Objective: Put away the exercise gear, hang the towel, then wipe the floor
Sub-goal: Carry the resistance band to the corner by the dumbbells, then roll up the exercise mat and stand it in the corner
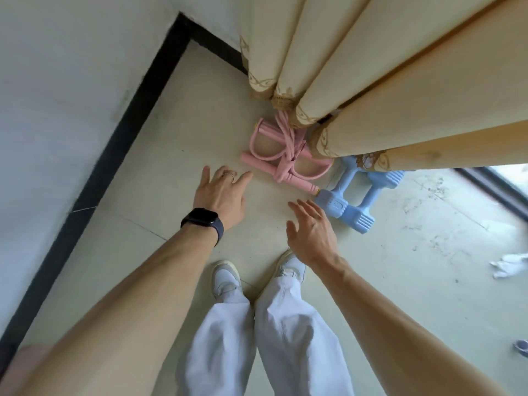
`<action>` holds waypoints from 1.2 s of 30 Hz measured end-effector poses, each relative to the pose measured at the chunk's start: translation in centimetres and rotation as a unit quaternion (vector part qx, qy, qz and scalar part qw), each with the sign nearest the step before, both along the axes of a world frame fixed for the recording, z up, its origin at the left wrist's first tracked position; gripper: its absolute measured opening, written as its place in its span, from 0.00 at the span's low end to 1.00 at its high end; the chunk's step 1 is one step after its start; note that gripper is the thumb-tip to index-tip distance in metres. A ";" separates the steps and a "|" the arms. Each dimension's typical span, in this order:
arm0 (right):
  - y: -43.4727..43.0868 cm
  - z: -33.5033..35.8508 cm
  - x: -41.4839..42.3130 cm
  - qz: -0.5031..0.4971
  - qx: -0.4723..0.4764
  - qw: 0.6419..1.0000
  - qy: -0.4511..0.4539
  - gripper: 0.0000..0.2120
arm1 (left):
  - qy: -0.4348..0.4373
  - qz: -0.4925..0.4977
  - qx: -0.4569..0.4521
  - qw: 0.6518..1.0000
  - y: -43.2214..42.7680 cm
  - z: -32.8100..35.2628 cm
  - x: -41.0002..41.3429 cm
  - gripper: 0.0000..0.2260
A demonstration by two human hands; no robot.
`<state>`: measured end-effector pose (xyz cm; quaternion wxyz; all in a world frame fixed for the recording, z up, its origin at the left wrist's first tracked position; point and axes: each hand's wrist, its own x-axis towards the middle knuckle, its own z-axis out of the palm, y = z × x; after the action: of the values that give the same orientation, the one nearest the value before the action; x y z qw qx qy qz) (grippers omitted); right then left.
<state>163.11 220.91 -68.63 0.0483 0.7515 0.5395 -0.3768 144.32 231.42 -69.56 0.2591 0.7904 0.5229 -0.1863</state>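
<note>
A pink pedal resistance band (pixel 281 155) lies on the pale floor at the foot of the cream curtain, its cords bundled in the middle. Two light blue dumbbells (pixel 353 201) lie side by side just to its right, partly under the curtain hem. My left hand (pixel 221 192), with a ring and a dark watch on the wrist, hovers open just left of the pink band's handle. My right hand (pixel 313 230) is open with spread fingers, just left of the nearer dumbbell end. Neither hand holds anything.
The cream curtain (pixel 371 75) hangs over the gear at the top right. A white wall with a black skirting board (pixel 125 130) runs along the left. A crumpled white cloth (pixel 508 265) lies on the dusty floor at the right. My feet stand below the hands.
</note>
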 end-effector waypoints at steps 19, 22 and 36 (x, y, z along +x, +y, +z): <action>2.6 55.1 -5.2 0.187 0.275 0.943 0.017 0.17 | -0.109 0.180 0.132 0.969 -6.3 53.5 -10.3 0.22; 1.4 58.9 -5.7 0.193 0.308 0.931 0.037 0.14 | -0.107 0.201 0.152 0.962 -8.7 57.2 -10.8 0.22; -4.6 66.1 -6.2 0.419 0.317 0.837 0.153 0.24 | -0.021 0.472 0.233 0.850 -27.2 63.9 -9.3 0.22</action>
<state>156.88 216.33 -2.55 -0.1228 0.3600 0.8935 -0.2388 134.99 204.24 -5.63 0.1350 0.4890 0.8557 0.1020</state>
